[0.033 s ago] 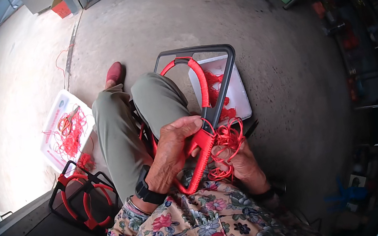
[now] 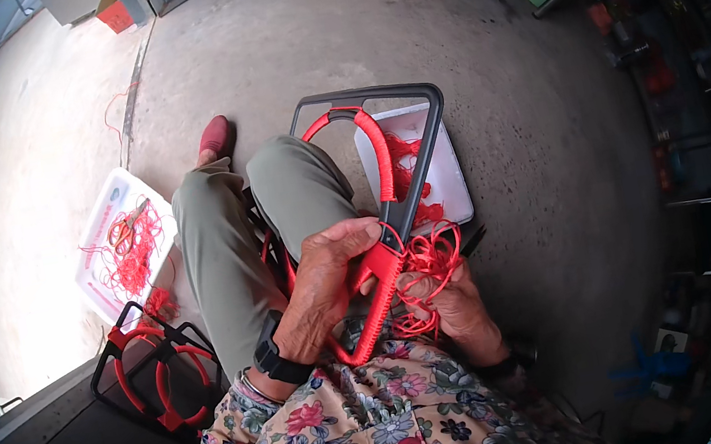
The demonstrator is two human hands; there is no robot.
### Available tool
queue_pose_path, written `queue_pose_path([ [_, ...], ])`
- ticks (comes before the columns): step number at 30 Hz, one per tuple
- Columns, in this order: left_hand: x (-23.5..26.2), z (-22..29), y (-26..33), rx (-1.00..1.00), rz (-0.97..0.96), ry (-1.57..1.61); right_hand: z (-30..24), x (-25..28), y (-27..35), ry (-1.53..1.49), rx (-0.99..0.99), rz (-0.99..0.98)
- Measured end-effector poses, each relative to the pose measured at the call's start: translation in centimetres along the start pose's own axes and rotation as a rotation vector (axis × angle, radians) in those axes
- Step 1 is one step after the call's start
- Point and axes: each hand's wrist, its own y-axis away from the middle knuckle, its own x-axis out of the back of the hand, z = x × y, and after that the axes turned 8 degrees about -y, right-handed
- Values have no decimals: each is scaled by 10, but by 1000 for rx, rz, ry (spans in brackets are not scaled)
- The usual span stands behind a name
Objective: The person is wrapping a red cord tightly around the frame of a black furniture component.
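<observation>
Hands wrapping red cord on a dark frame, seen from the head camera.
Left hand (image 2: 328,279) grips the frame (image 2: 409,176) over the lap; right hand (image 2: 456,304) clutches loose red cord (image 2: 430,258). Bare concrete floor (image 2: 524,97) lies open beyond the frame's far edge.

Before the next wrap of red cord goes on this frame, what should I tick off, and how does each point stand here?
1. Left hand grips the black frame at its wrapped corner: ok.
2. Right hand holds the loose red cord: ok.
3. Cord free of knots: cannot tell, the loops bunch together.
4. Wrapping on the red handle lies tight and even: ok.
5. White tray with spare cord sits under the frame, near the hands: ok.
</observation>
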Motion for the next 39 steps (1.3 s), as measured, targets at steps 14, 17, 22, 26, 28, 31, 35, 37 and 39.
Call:
queue_pose_path([
  [14,7,3,-5,11,-58,110,0,24,14,42,-49,34],
  [17,3,8,-2,41,-56,137,-13,22,11,-306,-171,-79],
  [22,12,1,-11,89,-88,138,-23,28,13,-185,-231,-109],
  [26,20,-6,-13,111,-210,207,-4,49,28,287,-214,-113],
  [28,21,-7,-13,115,-248,231,-9,39,28,369,-196,-138],
  [31,19,-6,-13,100,-271,186,-6,32,30,429,-141,-153],
  [35,10,1,-9,175,-288,101,-9,21,34,388,-140,-136],
  [37,11,1,-10,226,-317,73,-10,20,35,382,-133,-131],
  [39,18,-6,-14,204,-408,107,-7,25,36,400,-164,-113],
])
